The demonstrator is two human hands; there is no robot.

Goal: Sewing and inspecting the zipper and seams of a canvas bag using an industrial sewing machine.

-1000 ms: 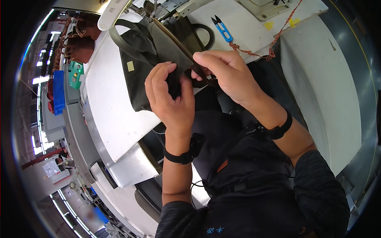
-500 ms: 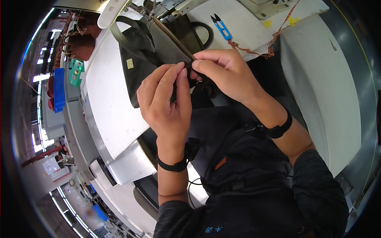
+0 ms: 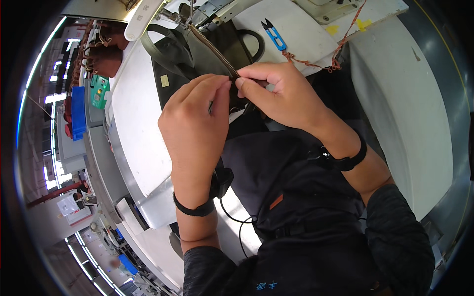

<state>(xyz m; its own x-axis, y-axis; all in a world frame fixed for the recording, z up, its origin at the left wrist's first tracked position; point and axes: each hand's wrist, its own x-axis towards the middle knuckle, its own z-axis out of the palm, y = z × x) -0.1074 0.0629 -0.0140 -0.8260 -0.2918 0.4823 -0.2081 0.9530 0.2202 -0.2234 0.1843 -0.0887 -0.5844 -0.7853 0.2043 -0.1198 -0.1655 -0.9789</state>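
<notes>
From my remote seat, I see the dark bag (image 3: 203, 60) lying on the white bench (image 3: 133, 143), its far end beneath the sewing machine (image 3: 210, 11), with the zip (image 3: 217, 52) running down from there toward the person. The right hand (image 3: 291, 96) has thumb and forefinger pinched on the zip's near end, its other fingers curled beneath. The left hand (image 3: 190, 118) is narrow, thumb and fingertips drawn together just beside that same end; whether cloth is caught between them I cannot tell. To do this fine fingertip work well, I would hold the right pinch light but steady, so the tape lies flat without twisting, and let the left tips tuck the edge a little at a time. I would pull no harder than needed, since the far end sits at the machine and a tug could drag the cloth askew there. I would mind the snips (image 3: 275, 37) too, on the bench beyond the right hand, their cord (image 3: 308, 64) trailing near it.
</notes>
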